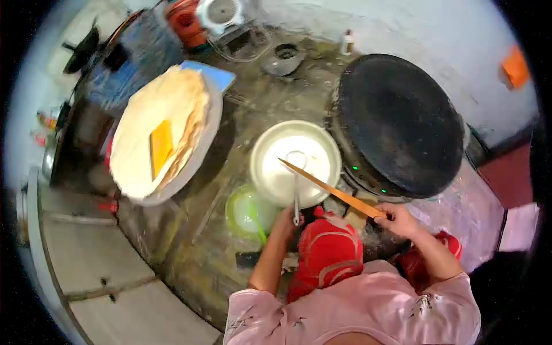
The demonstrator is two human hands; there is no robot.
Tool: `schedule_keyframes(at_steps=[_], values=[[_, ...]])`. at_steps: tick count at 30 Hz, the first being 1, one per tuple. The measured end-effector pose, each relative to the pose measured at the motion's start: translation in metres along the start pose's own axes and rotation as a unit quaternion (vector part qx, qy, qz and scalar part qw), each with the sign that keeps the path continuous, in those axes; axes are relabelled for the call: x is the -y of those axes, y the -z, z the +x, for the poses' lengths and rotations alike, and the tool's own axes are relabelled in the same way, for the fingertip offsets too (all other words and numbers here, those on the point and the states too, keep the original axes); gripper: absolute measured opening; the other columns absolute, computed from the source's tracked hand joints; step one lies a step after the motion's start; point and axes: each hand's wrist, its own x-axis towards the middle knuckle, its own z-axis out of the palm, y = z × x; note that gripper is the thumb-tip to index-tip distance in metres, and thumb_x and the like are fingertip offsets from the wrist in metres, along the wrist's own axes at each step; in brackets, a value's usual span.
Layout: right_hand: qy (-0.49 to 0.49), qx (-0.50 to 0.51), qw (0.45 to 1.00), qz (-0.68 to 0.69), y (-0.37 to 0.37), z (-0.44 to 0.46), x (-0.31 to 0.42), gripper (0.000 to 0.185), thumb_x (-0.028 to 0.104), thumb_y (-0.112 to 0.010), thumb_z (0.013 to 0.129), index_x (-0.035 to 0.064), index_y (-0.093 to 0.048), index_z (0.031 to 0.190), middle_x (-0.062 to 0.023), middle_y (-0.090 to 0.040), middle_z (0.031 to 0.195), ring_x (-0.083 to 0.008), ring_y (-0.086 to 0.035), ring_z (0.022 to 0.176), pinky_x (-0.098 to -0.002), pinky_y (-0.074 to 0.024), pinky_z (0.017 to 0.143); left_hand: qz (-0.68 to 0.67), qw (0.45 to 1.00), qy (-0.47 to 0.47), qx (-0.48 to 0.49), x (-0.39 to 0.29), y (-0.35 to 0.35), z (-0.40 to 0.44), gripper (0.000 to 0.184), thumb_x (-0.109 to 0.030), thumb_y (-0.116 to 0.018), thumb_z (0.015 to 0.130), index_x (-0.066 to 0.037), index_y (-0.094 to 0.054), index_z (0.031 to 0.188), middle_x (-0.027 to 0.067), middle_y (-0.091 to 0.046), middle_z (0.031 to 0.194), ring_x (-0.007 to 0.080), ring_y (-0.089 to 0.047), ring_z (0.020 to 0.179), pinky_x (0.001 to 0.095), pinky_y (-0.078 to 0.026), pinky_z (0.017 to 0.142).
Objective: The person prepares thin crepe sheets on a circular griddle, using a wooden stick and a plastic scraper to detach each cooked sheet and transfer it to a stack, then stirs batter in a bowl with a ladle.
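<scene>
A pale bowl [257,183] of white batter [317,164] stands on the floor in front of me. A metal ladle [296,195] lies with its round end in the batter and its handle over the near rim. My left hand [284,221] is closed at that handle, fingers partly hidden. My right hand [399,221] grips the broad end of a long, flat wooden spatula [339,194]. The spatula's narrow tip points left, over the bowl and across the ladle. Right of the bowl is a round black griddle [399,123], with two green lights on its near side.
At left, a stack of thin flatbreads [138,126] lies on a round white support, a yellow piece [161,146] on top. A green container [244,213] sits by my left hand. Behind are a blue board [215,75], a small bottle [347,43] and a white fan-like device [221,12].
</scene>
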Motion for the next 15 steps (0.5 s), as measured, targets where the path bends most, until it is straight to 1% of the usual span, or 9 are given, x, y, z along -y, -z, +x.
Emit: schedule_keyframes(at_steps=[1,2,4,5,7,9,11,13,15], values=[[-0.041,-0.014,0.998,0.050,0.004,-0.014,-0.012,0.030,0.019,-0.068,0.076,0.0047,-0.062,0.102,-0.0135,-0.065,0.094,-0.0221,-0.062,0.086,-0.0329,-0.0472,0.077,0.014,1.000,0.009,0.019,-0.001,0.002,0.009,0.037,-0.034,-0.056,0.084,-0.001,-0.054,0.101,0.0098,-0.058,0.078,0.0200,-0.058,0.072,0.0297,-0.050,0.062],[-0.085,-0.026,0.995,0.036,0.012,-0.029,-0.009,0.032,0.021,-0.068,0.076,0.0046,-0.061,0.103,-0.0103,-0.065,0.090,-0.0207,-0.062,0.084,-0.0339,-0.0476,0.076,0.057,0.997,-0.048,0.009,-0.007,0.004,0.018,0.032,-0.030,-0.056,0.084,-0.002,-0.055,0.099,0.0100,-0.058,0.078,0.0202,-0.057,0.073,0.0303,-0.051,0.063],[-0.111,-0.020,0.989,0.097,0.010,-0.050,-0.024,0.034,0.025,-0.066,0.078,0.0072,-0.058,0.107,-0.0104,-0.064,0.091,-0.0216,-0.062,0.082,-0.0333,-0.0480,0.073,-0.080,0.996,-0.034,0.026,-0.022,0.008,0.039,0.028,-0.023,-0.054,0.084,0.000,-0.054,0.099,0.0122,-0.058,0.084,0.0234,-0.058,0.078,0.0331,-0.052,0.066],[-0.114,-0.025,0.989,0.090,0.008,-0.058,-0.032,0.035,0.027,-0.065,0.079,0.0081,-0.058,0.108,-0.0107,-0.064,0.091,-0.0219,-0.062,0.081,-0.0333,-0.0481,0.073,-0.251,0.966,0.053,0.034,-0.031,0.006,0.054,0.028,-0.021,-0.053,0.084,0.002,-0.053,0.100,0.0143,-0.058,0.090,0.0264,-0.058,0.082,0.0353,-0.052,0.069],[-0.086,-0.050,0.991,0.094,0.007,-0.069,-0.034,0.035,0.030,-0.063,0.080,0.0090,-0.058,0.107,-0.0116,-0.064,0.093,-0.0224,-0.062,0.083,-0.0338,-0.0482,0.072,-0.193,0.966,0.103,-0.138,-0.080,-0.056,0.028,0.030,-0.019,-0.052,0.084,0.003,-0.050,0.104,0.0163,-0.057,0.095,0.0276,-0.058,0.084,0.0376,-0.053,0.071],[-0.046,-0.087,0.990,0.099,-0.006,-0.075,-0.050,0.034,0.031,-0.062,0.080,0.0098,-0.058,0.107,-0.0128,-0.063,0.094,-0.0257,-0.062,0.085,-0.0359,-0.0479,0.073,-0.242,0.962,0.088,-0.091,-0.068,-0.042,0.050,0.034,-0.022,-0.050,0.086,0.005,-0.048,0.105,0.0149,-0.055,0.090,0.0248,-0.057,0.077,0.0364,-0.052,0.070],[-0.076,-0.087,0.993,0.041,-0.015,-0.077,-0.056,0.036,0.034,-0.059,0.081,0.0100,-0.057,0.108,-0.0145,-0.063,0.093,-0.0305,-0.061,0.086,-0.0387,-0.0474,0.074,-0.244,0.957,0.157,0.018,-0.054,0.008,0.090,0.035,-0.026,-0.045,0.089,0.005,-0.048,0.105,0.0104,-0.055,0.083,0.0207,-0.054,0.071,0.0347,-0.051,0.065],[-0.030,-0.128,0.988,0.076,-0.020,-0.077,-0.063,0.033,0.032,-0.061,0.079,0.0087,-0.058,0.103,-0.0129,-0.062,0.086,-0.0283,-0.059,0.074,-0.0361,-0.0463,0.067,0.000,0.993,0.091,-0.079,-0.066,-0.038,0.047,0.036,-0.028,-0.041,0.091,0.005,-0.049,0.103,0.0074,-0.055,0.081,0.0184,-0.054,0.070,0.0313,-0.049,0.064],[0.000,-0.150,0.985,0.089,-0.026,-0.083,-0.076,0.033,0.030,-0.060,0.080,0.0089,-0.057,0.105,-0.0133,-0.062,0.086,-0.0297,-0.059,0.077,-0.0381,-0.0459,0.069,0.003,0.998,0.069,-0.011,-0.046,0.000,0.058,0.034,-0.027,-0.040,0.091,0.003,-0.051,0.102,0.0060,-0.056,0.079,0.0177,-0.054,0.069,0.0306,-0.048,0.065]])
